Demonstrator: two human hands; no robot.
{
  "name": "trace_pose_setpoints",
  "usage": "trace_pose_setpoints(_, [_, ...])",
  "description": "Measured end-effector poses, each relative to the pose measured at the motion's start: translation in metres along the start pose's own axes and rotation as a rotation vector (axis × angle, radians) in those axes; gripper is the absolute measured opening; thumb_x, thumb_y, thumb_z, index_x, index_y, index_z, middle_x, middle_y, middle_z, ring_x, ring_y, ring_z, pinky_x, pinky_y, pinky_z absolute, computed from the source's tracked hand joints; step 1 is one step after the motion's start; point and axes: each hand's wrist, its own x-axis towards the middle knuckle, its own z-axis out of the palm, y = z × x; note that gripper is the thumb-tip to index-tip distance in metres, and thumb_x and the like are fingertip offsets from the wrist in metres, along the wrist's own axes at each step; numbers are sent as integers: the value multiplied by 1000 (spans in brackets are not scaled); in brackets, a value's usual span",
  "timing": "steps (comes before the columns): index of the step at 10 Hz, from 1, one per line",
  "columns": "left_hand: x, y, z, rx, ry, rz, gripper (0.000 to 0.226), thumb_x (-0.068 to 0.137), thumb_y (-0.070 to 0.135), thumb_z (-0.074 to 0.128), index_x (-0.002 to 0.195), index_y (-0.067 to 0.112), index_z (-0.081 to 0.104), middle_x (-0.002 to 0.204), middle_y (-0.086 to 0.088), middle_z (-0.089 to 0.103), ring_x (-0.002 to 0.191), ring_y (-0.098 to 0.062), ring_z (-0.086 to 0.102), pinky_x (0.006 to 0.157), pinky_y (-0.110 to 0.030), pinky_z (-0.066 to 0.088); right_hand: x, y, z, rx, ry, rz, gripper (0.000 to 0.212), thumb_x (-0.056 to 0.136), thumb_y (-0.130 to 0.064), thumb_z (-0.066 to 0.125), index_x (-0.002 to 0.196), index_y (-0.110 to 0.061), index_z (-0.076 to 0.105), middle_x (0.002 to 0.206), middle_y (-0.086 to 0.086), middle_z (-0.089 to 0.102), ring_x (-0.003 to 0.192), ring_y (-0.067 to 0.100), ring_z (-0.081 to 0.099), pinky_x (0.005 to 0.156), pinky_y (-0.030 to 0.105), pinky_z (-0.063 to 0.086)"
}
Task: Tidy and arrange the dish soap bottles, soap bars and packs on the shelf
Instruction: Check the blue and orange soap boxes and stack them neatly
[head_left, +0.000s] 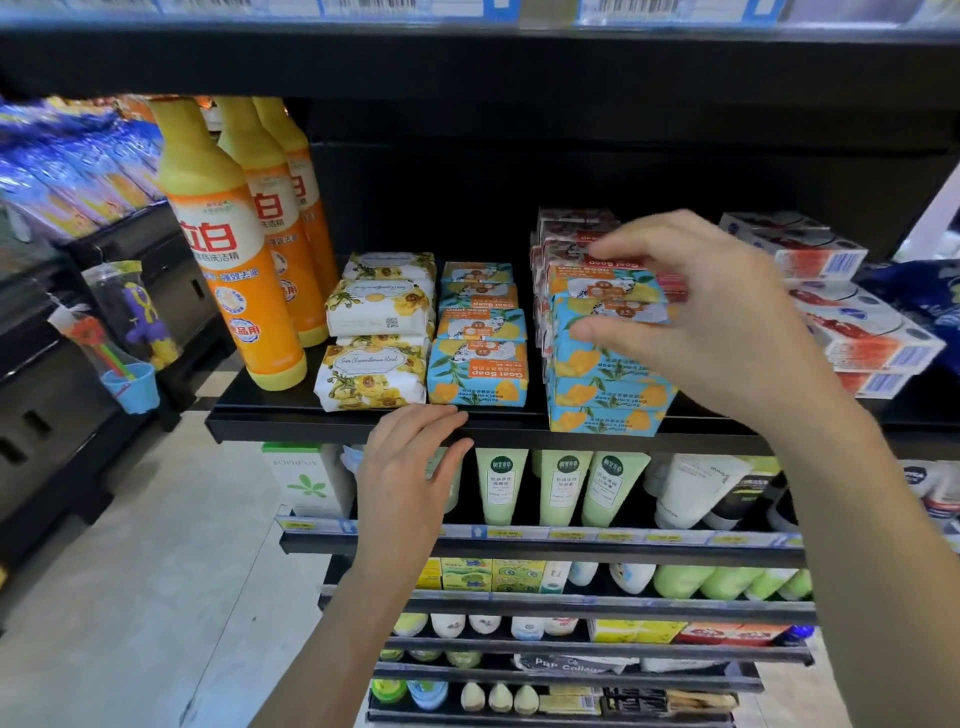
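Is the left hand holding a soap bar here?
No, the left hand rests flat on the shelf edge; only the right hand grips a blue soap bar.

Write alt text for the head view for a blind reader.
The right hand grips a blue goat soap bar atop a stack on the shelf; the left hand rests on the shelf edge. Orange dish soap bottles stand at left.

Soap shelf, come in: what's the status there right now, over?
Right hand pinches top goat soap pack on the right stack. Left hand rests flat on shelf edge. Dish soap bottles upright far left, nothing in the way.
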Motion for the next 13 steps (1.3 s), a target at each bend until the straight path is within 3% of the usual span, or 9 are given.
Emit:
trace_pose_setpoints(2, [-1, -1, 2, -16, 8, 1, 26, 88, 20, 75, 111, 9, 78, 113, -2, 73, 112, -17, 61, 103, -32, 47, 48, -48, 28, -192, -499, -155, 65, 80, -40, 84, 137, -20, 62, 129, -6, 64, 117, 10, 57, 102, 34, 50])
trace_pose_setpoints(4, [0, -2, -1, 3, -9, -6, 29, 84, 14, 83, 112, 10, 78, 113, -1, 74, 111, -18, 62, 100, -34, 49, 85, -60, 66, -512, -807, -166, 68, 80, -39, 86, 138, -13, 61, 113, -3, 66, 104, 20, 61, 89, 33, 52])
trace_pose_setpoints(6, [0, -3, -2, -8, 11, 11, 29, 83, 14, 84, 112, 10, 78, 112, -1, 74, 112, -16, 61, 102, -31, 49, 112, -58, 79, -666, -855, -214, 38, 92, -27, 74, 125, -8, 66, 108, 10, 65, 113, 34, 63, 74, 32, 41])
trace_pose_setpoints(7, [0, -4, 0, -4, 28, 23, 29, 83, 13, 85, 111, 9, 78, 111, -2, 75, 111, -15, 60, 102, -31, 48, 116, -49, 91, -692, -823, -133, 45, 86, -32, 81, 122, -8, 66, 83, 0, 53, 111, 34, 64, 73, 32, 42])
trace_pose_setpoints(9, [-1, -4, 1, -10, 42, 39, 29, 82, 11, 85, 110, 8, 78, 110, -3, 75, 111, -15, 60, 104, -26, 46, 108, -57, 91, -644, -913, -103, 79, 71, -51, 88, 131, -7, 60, 107, 0, 59, 98, 25, 60, 75, 30, 43])
trace_pose_setpoints(10, [-1, -5, 1, -12, 54, 46, 29, 82, 11, 85, 110, 8, 78, 110, -3, 75, 111, -14, 59, 106, -20, 41, 108, -57, 92, -639, -923, -104, 80, 67, -57, 88, 124, -7, 61, 101, -3, 57, 88, 19, 55, 71, 28, 42])
trace_pose_setpoints(11, [-1, -5, 1, -13, 64, 52, 28, 82, 11, 84, 110, 7, 78, 110, -3, 75, 111, -14, 59, 108, -17, 39, 108, -56, 95, -672, -898, -113, 61, 68, -56, 88, 77, -12, 47, 77, -5, 45, 63, 14, 43, 53, 27, 33])
trace_pose_setpoints(12, [-1, -7, 2, -22, 64, 63, 26, 87, 16, 81, 111, 8, 78, 111, -3, 74, 112, -14, 59, 109, -19, 40, 105, -58, 94, -696, -894, -123, 66, 68, -56, 89, 65, -19, 34, 68, -4, 38, 56, 15, 36, 51, 28, 31])
trace_pose_setpoints(13, [-1, -8, 3, -31, 65, 77, 27, 92, 26, 70, 111, 8, 78, 111, -2, 75, 112, -14, 60, 110, -19, 39, 102, -57, 96, -694, -885, -136, 60, 69, -49, 87, 63, -16, 38, 64, -3, 35, 54, 18, 33, 49, 30, 29])
